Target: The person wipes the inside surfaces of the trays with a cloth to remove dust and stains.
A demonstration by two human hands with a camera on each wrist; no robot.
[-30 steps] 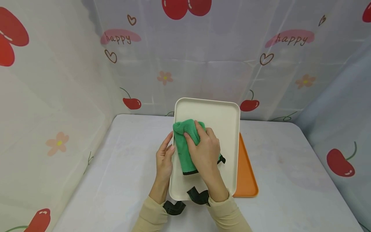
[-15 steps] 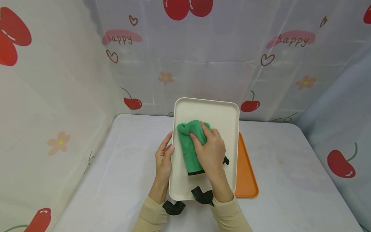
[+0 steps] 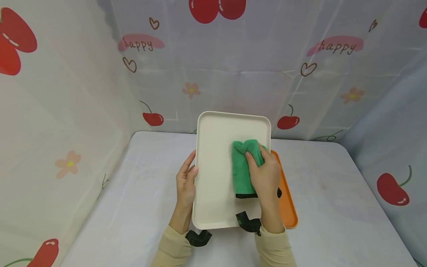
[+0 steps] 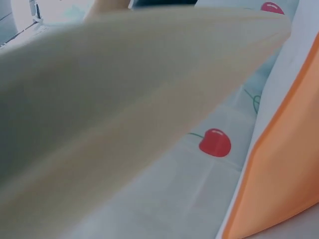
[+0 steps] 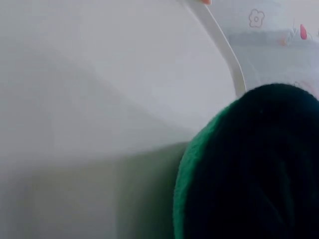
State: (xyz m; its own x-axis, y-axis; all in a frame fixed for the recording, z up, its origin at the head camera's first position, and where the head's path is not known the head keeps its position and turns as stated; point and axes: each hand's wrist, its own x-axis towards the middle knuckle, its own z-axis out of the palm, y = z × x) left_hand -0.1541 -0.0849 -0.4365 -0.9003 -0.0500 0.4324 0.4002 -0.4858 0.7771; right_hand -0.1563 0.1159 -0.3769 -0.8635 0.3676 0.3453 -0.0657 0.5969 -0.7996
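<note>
A cream rectangular tray [image 3: 213,178] is raised over the table, its long left edge held by my left hand [image 3: 185,185], thumb at the rim. In the left wrist view the tray [image 4: 149,89] appears nearly edge-on and blurred. My right hand [image 3: 267,176] grips a folded green cloth [image 3: 242,170] with dark trim against the right part of the tray's face. The right wrist view has the cloth [image 5: 187,184] dark and close over the tray's pale surface [image 5: 99,74]. The fingers of my right hand are partly hidden by the cloth.
An orange tray [image 3: 289,207] lies on the white-covered table [image 3: 333,193], partly behind the cream tray. Curtains printed with cherries [image 3: 288,122] enclose the back and sides. A dark wrist mount [image 3: 198,238] sits at my left sleeve, another [image 3: 248,223] at the right.
My right hand has slid the green cloth from the tray's left side to its right side. The cream tray has shifted slightly left along with my left hand.
</note>
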